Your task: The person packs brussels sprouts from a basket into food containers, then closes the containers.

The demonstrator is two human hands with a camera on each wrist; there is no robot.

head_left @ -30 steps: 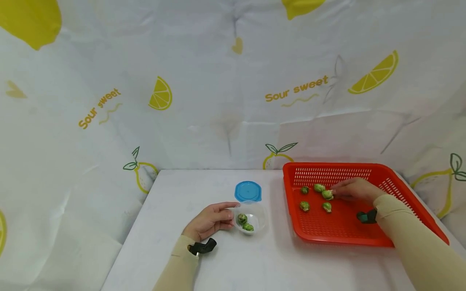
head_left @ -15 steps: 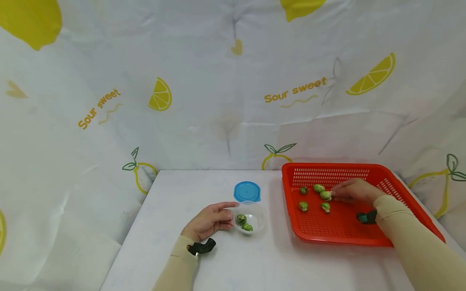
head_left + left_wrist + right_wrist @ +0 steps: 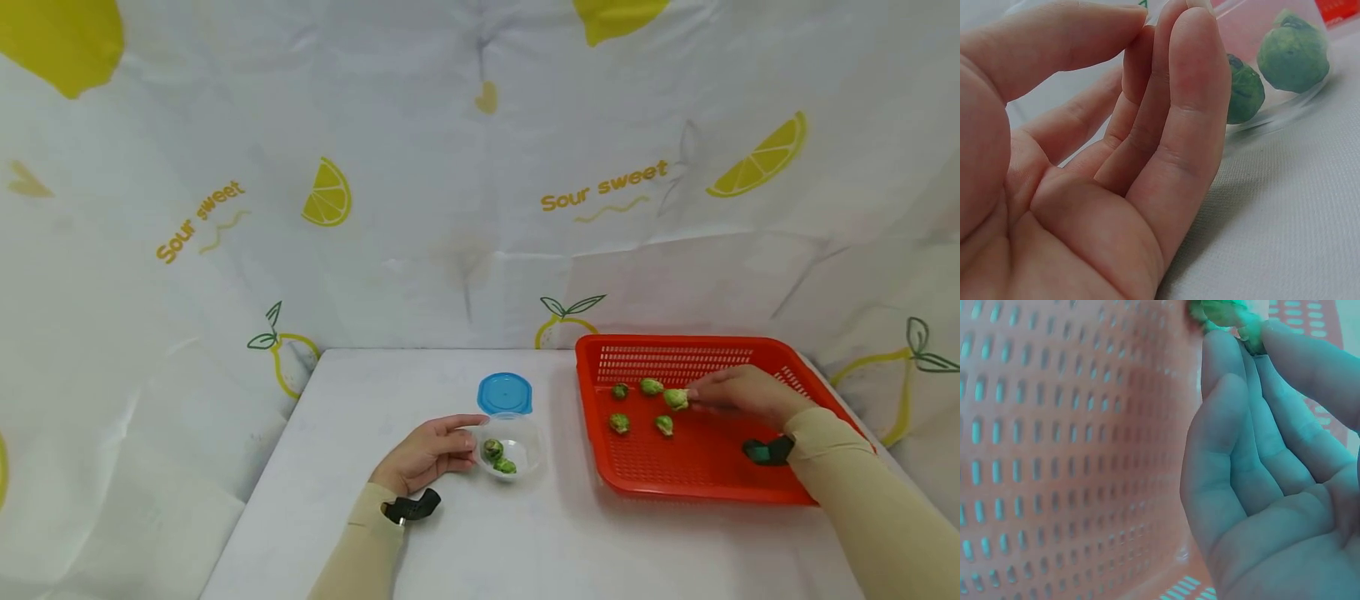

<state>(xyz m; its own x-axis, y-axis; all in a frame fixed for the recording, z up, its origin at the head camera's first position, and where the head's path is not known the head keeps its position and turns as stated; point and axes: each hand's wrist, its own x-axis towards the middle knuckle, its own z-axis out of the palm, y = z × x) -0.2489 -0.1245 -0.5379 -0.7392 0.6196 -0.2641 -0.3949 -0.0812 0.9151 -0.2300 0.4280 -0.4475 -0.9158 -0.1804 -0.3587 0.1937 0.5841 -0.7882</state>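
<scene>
A red slotted basket (image 3: 750,488) sits on the table at the right. My right hand (image 3: 738,392) is inside it and pinches a green Brussels sprout (image 3: 676,399) by its fingertips (image 3: 1235,337). Three more sprouts (image 3: 619,423) lie loose on the basket floor. Left of the basket stands a small clear bowl (image 3: 525,450) holding two sprouts (image 3: 492,450), seen close in the left wrist view (image 3: 1291,53). My left hand (image 3: 426,454) rests on the table with straight fingers (image 3: 1185,100) against the bowl's side.
A round blue lid (image 3: 505,393) lies on the white table (image 3: 525,533) just behind the bowl. A white cloth with lemon prints hangs behind and at both sides. The table's left and front areas are bare white cloth.
My right hand has lifted the pinched sprout slightly off the basket floor. The left hand and the bowl have stayed in place.
</scene>
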